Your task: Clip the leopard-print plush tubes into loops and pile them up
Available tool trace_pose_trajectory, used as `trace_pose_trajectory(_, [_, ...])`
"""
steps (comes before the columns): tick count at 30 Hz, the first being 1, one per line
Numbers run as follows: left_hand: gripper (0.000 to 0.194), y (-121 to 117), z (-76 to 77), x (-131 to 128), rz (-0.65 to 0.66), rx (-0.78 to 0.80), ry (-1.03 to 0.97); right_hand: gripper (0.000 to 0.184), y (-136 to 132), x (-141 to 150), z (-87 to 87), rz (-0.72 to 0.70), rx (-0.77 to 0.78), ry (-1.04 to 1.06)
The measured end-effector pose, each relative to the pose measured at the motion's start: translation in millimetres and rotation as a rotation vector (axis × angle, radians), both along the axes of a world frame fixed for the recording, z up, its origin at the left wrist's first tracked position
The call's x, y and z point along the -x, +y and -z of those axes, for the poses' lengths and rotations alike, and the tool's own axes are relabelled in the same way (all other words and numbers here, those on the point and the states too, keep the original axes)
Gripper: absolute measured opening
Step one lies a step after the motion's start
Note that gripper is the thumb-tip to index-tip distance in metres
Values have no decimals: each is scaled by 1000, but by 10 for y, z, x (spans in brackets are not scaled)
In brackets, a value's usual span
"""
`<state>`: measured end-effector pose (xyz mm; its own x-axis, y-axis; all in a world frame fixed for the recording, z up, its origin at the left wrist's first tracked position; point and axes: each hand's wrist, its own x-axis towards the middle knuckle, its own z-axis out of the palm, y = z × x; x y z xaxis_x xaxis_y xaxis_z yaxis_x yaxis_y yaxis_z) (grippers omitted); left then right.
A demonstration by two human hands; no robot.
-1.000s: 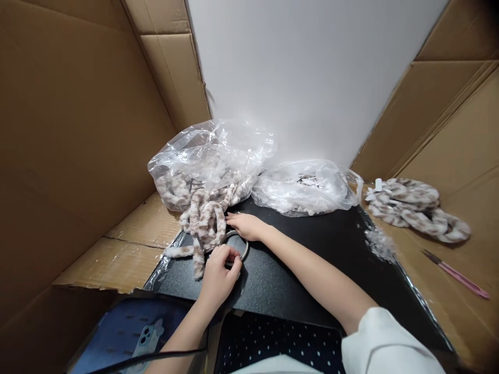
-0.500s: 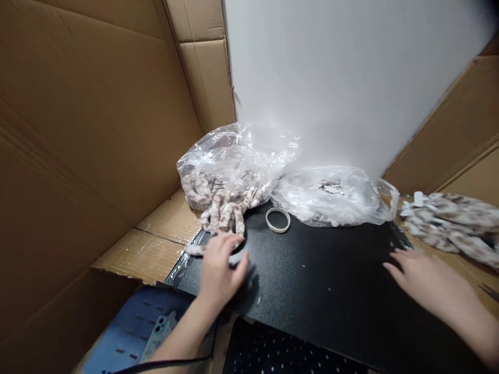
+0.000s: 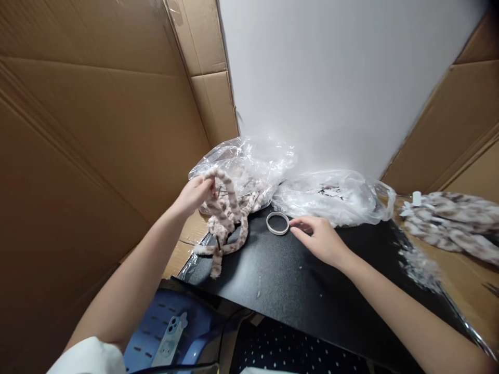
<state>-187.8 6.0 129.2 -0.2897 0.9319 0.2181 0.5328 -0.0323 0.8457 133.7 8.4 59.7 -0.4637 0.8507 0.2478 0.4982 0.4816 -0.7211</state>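
My left hand (image 3: 194, 195) is closed around a bunch of fuzzy spotted strips (image 3: 226, 215), lifting their upper ends in front of a clear plastic bag (image 3: 249, 163); the lower ends trail on the black board (image 3: 312, 280). My right hand (image 3: 319, 239) reaches with loosely spread fingers toward a pale ring (image 3: 277, 223) lying flat on the board, fingertips just right of it and holding nothing.
A second clear bag (image 3: 335, 197) lies behind the ring. More fuzzy spotted loops (image 3: 452, 221) are piled at the right on cardboard. Cardboard walls (image 3: 97, 135) close in left and right. A phone (image 3: 167, 337) lies on a blue seat below the board.
My left hand rose from the board, lifting the fuzzy strips. My right hand swung from the far right back to the ring.
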Motion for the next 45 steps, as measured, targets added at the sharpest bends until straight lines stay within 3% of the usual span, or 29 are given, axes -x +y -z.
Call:
trace_pose_trajectory(3, [19, 41, -402, -188, 88, -79, -276, 20, -11, 270, -93, -75, 50, 184])
trace_pose_trajectory(5, [19, 23, -613, -373, 170, -41, -351, 25, -16, 408, -172, -95, 3, 290])
trace_pose_trajectory(8, [22, -32, -803, -668, 307, 91, -370, 40, 35, 530, -323, -71, -85, 441])
trace_pose_trajectory(10, [27, -53, -830, -849, 389, 189, -364, 51, 109, 561, -426, -69, -61, 544])
trace_pose_trajectory(16, [40, 18, -574, -1181, 648, 457, -313, 46, 289, 436, -517, -278, 337, 703])
trace_pose_trajectory(19, [41, 63, -436, -1221, 718, 553, -281, 43, 289, 286, -457, -294, 418, 658])
trace_pose_trajectory(23, [45, 88, -344, -1214, 737, 507, -289, 43, 265, 107, -367, -344, 462, 637])
trace_pose_trajectory(27, [47, 112, -321, -1172, 679, 425, -338, 44, 288, -87, -157, -423, 546, 591])
trace_pose_trajectory(34, [47, 198, -262, -1076, 612, 458, -273, 45, 348, -538, 308, -347, 679, 426])
trace_pose_trajectory(37, [44, 253, -190, -1074, 565, 413, -136, 41, 328, -630, 354, -287, 731, 372])
trace_pose_trajectory(40, [37, 290, -105, -1111, 544, 342, 131, 39, 289, -642, 331, -245, 790, 386])
trace_pose_trajectory(43, [29, 258, 42, -1202, 416, 93, 403, 36, 226, -594, 285, -228, 886, 460])
trace_pose_trajectory(45, [26, 179, 218, -1296, 302, -89, 410, 31, 165, -535, 261, -191, 964, 550])
